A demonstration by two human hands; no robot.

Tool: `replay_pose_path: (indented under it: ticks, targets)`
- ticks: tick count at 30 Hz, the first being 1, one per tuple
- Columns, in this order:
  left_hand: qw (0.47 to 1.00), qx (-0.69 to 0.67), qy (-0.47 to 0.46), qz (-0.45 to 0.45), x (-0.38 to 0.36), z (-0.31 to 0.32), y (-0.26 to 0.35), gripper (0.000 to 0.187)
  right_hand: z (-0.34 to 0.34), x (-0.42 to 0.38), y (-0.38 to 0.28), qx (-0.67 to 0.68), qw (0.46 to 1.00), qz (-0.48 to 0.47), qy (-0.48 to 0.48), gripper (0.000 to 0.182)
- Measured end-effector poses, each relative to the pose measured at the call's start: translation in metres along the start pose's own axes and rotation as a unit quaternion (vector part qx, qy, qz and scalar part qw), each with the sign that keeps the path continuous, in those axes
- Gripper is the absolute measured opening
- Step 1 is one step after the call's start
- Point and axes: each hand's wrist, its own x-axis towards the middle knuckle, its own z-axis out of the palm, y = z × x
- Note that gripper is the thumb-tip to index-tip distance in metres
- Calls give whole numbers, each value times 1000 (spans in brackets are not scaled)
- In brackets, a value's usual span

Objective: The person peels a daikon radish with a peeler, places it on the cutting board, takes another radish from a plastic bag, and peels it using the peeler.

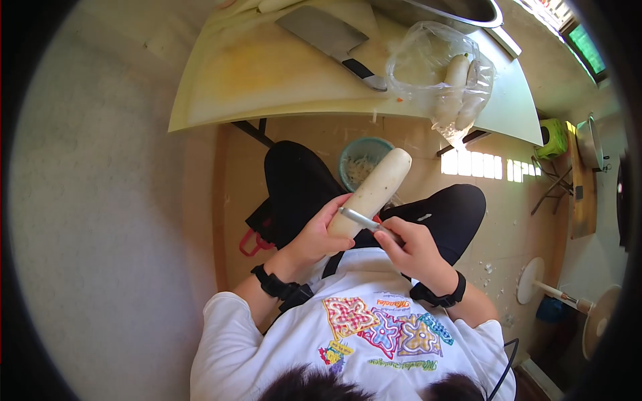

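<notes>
A long white radish (380,184) is held at a slant above my lap, its far end pointing up and right. Around its lower end, the fingers of my left hand (319,234) are wrapped. My right hand (416,248) grips the dark handle of a peeler (361,218), whose metal head lies across the radish close to my left fingers. Below the radish's upper part, a teal basin (366,144) with pale peelings in it stands on the floor between my knees.
A table (200,100) ahead bears a cleaver (328,37), a clear plastic bag (428,57) with white radishes (456,80), and a metal bowl (461,10). A white fan (531,281) stands at the right. Scraps lie on the floor.
</notes>
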Motion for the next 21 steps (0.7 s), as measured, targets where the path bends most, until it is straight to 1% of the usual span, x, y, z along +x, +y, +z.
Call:
replay_pose_path:
  ticks: [2,4,5,6,7,8,9,10,11,12,14,16,17,18,20,21]
  targets:
    - [1000,-14,-4,7,-1,-1,-2,89,5,-1,3,-24,1000,-7,-10,20]
    - [999,-26,-13,15,1,-3,-6,89,5,2,5,-70,996,-61,-10,21]
    - [1000,-1,-10,24,2,-5,-8,89,-2,6,5,-105,992,-69,-19,21]
    - [999,24,-6,35,2,-6,-9,90,-12,12,6,-113,992,-54,-9,22]
    - [999,24,-7,36,0,-6,-9,90,-22,21,16,-135,988,-32,73,24]
    - [999,32,-15,31,-2,-6,-9,90,-43,33,20,-152,977,50,140,26]
    - [999,40,-24,27,-4,-6,-9,90,-69,42,52,-130,963,65,226,25]
    - [998,42,-25,32,-8,-5,-2,90,-99,40,54,-89,938,149,301,26]
    - [997,38,-54,47,-13,0,8,91,-138,32,98,-49,931,90,349,28]
    - [995,31,-79,60,-20,5,14,91,-167,24,96,18,899,120,421,28]
    - [997,10,-68,47,-30,9,15,92,-195,-8,58,139,865,75,476,29]
    - [997,2,-53,54,-22,5,18,91,-193,-13,33,198,831,17,520,29]
    - [999,-31,-20,25,-21,7,22,90,-186,-11,21,226,823,7,521,29]
    - [999,-31,-23,23,-19,6,22,90,-173,-8,14,225,822,8,524,29]
    - [999,27,-2,18,-14,-1,19,89,-141,2,7,219,847,31,484,28]
    - [994,76,22,68,-10,-1,11,87,-121,6,12,210,894,4,397,27]
